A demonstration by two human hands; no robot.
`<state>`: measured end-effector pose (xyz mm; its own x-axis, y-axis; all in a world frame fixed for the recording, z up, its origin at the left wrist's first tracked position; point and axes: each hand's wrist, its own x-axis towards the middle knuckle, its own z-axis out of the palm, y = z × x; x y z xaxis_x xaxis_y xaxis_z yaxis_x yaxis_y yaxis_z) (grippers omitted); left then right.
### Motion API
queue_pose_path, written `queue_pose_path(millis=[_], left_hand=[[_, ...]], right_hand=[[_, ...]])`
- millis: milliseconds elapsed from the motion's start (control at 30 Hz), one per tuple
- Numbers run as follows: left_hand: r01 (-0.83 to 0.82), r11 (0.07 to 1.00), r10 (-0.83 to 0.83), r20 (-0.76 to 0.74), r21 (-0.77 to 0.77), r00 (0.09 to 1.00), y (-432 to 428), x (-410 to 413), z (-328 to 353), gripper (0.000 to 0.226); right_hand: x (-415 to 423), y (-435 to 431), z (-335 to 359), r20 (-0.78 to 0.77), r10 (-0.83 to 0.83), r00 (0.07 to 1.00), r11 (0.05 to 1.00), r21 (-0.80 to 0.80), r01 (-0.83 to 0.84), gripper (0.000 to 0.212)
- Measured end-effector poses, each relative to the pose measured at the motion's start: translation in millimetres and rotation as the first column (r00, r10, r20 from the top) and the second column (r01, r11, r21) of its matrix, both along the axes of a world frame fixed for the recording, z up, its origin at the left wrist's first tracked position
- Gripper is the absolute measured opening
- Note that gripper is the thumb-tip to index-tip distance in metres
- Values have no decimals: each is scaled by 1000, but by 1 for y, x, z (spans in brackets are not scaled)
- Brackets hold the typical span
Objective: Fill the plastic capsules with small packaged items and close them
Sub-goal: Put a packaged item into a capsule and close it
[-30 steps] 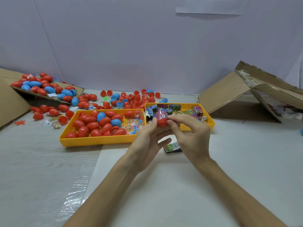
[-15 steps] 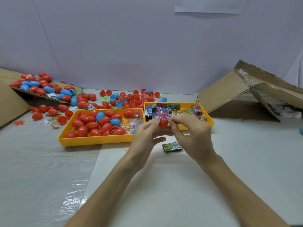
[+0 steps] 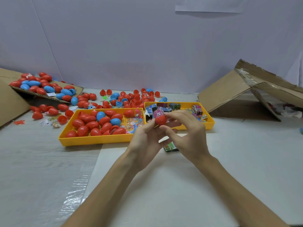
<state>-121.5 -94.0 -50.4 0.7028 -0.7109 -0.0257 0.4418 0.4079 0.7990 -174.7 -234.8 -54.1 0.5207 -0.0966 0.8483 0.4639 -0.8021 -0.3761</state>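
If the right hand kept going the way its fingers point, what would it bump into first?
The red capsule with the pink packet poking out, held by the left hand. The right hand points its fingers left at it and seems to touch it.

We see the capsule (image 3: 160,120) of smooth, glossy red plastic, and the pink packet (image 3: 157,113) has a shiny printed wrap. The yellow tray (image 3: 91,140) is also smooth plastic, less shiny. The box (image 3: 226,90) is matt brown cardboard, rough at torn edges. On the desk (image 3: 32,161) lies a matt white sheet (image 3: 164,185) beside wrinkled, shiny clear film (image 3: 73,200).
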Motion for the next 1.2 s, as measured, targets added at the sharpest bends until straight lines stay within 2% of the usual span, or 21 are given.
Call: queue_pose_path(millis=[167,300,900,1100,1200], left_hand=[[-84,996,83,39,14,996,2,-2,5,35],[-112,993,115,103,-37,988,5,-3,8,25],[-72,995,74,18,-64,997,5,-2,4,43],[-59,996,60,22,-71,998,6,-2,5,27],[-70,995,73,39,-70,997,6,-2,6,26]], right_hand=[[-2,0,1,44,-40,998,999,-31,41,31],[-1,1,1,43,-16,999,999,-46,18,40],[0,-4,-4,136,-22,990,999,-45,29,31],[0,-2,0,69,-29,997,999,-16,30,36],[1,0,0,65,-39,997,998,-46,42,40]])
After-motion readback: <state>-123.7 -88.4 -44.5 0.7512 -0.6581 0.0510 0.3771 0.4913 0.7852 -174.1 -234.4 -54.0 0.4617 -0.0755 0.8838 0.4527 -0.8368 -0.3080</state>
